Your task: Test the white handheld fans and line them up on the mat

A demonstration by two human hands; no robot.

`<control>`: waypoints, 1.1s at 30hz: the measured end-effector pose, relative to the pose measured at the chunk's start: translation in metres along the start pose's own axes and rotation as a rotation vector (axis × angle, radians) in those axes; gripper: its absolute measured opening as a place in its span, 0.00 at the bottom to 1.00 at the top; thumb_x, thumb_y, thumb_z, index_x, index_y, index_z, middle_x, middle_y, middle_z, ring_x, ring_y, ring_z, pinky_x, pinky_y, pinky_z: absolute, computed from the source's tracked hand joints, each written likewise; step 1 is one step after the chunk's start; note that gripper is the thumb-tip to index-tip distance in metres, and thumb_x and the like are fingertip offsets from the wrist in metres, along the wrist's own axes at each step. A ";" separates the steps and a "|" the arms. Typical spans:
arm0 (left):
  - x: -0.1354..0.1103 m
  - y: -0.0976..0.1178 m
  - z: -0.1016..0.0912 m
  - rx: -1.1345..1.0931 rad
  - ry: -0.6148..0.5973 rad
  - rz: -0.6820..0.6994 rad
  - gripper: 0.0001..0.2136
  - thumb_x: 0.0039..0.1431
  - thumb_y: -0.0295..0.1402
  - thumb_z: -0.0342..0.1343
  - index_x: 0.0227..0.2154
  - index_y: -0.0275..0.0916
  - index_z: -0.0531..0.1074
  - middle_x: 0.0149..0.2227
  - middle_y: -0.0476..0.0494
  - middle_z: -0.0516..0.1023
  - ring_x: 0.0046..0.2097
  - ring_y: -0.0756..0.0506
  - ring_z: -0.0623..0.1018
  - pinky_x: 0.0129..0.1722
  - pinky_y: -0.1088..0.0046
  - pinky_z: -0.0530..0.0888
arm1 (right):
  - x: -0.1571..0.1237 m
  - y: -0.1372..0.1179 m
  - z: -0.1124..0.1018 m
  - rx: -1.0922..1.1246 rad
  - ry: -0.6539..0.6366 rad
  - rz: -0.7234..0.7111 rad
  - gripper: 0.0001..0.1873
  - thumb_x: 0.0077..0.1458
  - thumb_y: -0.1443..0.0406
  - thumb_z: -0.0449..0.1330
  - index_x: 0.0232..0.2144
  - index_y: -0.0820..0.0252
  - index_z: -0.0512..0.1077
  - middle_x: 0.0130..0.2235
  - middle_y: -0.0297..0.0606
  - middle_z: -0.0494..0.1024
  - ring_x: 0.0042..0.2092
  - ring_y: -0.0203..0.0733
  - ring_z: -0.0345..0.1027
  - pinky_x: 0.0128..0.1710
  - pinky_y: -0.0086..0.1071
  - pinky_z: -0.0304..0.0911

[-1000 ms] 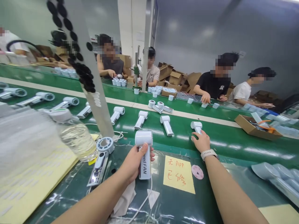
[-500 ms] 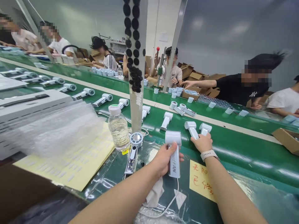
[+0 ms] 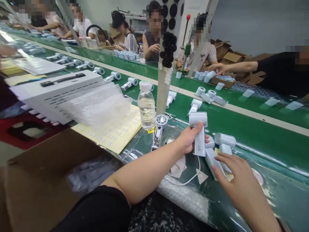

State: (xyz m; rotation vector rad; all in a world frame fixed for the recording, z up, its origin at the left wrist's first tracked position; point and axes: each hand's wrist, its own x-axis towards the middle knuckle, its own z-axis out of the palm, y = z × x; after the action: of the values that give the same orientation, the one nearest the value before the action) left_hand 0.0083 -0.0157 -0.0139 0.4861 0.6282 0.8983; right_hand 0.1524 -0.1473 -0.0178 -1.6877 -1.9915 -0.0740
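Note:
My left hand [image 3: 189, 138] is closed around the handle of a light-blue handheld fan [image 3: 200, 135], upright, with "FAN" lettering and a white cable [image 3: 198, 166] running from its base. Just right of it, two more handheld fans lie on the work surface: a nearer fan [image 3: 213, 159] and another fan [image 3: 225, 143]. My right hand [image 3: 236, 174] is over their handle ends with fingers spread, holding nothing. Left of my hands, a fan with its inside parts exposed [image 3: 158, 132] lies beside a clear bottle [image 3: 146, 106].
A green conveyor belt [image 3: 253, 119] carries several fans across the view. A metal post [image 3: 164, 87] rises behind the bottle. Plastic sheets [image 3: 96, 103] and a yellow sheet [image 3: 120, 138] lie at left, above a cardboard box [image 3: 43, 180]. Co-workers sit across the belt; one black-sleeved arm [image 3: 243, 67] reaches over cups.
My right hand has brought two fans from the belt to the near work surface and let them go. The left hand still holds its fan. The view has swung left and down.

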 end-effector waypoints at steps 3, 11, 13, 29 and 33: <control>0.001 0.001 -0.001 0.002 0.006 0.004 0.21 0.54 0.51 0.63 0.36 0.37 0.67 0.23 0.46 0.76 0.22 0.47 0.77 0.23 0.72 0.76 | -0.006 -0.061 0.002 0.327 -0.036 -0.195 0.10 0.65 0.62 0.53 0.43 0.56 0.73 0.37 0.41 0.81 0.38 0.46 0.76 0.37 0.37 0.70; 0.005 -0.002 -0.005 0.012 -0.033 0.003 0.24 0.51 0.52 0.65 0.40 0.37 0.68 0.26 0.47 0.77 0.22 0.47 0.77 0.24 0.71 0.76 | -0.016 -0.142 0.045 0.534 -0.101 -0.404 0.14 0.68 0.66 0.50 0.38 0.61 0.75 0.26 0.37 0.80 0.26 0.41 0.74 0.27 0.32 0.62; 0.006 -0.002 -0.005 0.012 -0.036 0.005 0.23 0.53 0.51 0.64 0.40 0.37 0.67 0.25 0.47 0.76 0.22 0.47 0.77 0.24 0.71 0.76 | -0.016 -0.140 0.047 0.588 -0.166 -0.363 0.15 0.66 0.67 0.51 0.30 0.59 0.74 0.26 0.37 0.80 0.27 0.41 0.74 0.28 0.32 0.62; 0.000 0.007 0.013 0.119 0.069 0.085 0.17 0.61 0.46 0.59 0.29 0.34 0.72 0.22 0.46 0.76 0.23 0.50 0.76 0.25 0.75 0.77 | -0.154 0.052 -0.062 0.410 -0.891 0.598 0.08 0.45 0.72 0.59 0.23 0.60 0.79 0.22 0.33 0.77 0.26 0.36 0.67 0.26 0.27 0.57; 0.004 0.005 0.013 0.211 0.044 0.162 0.20 0.54 0.49 0.64 0.31 0.34 0.72 0.24 0.48 0.76 0.25 0.50 0.76 0.27 0.73 0.77 | -0.202 0.109 -0.072 0.031 -0.521 0.790 0.13 0.46 0.76 0.56 0.18 0.59 0.75 0.22 0.40 0.77 0.28 0.47 0.74 0.30 0.36 0.64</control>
State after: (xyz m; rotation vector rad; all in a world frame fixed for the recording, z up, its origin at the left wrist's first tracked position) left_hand 0.0157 -0.0110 -0.0026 0.7161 0.7361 1.0032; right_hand 0.2962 -0.3326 -0.0713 -2.5245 -1.4568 0.7307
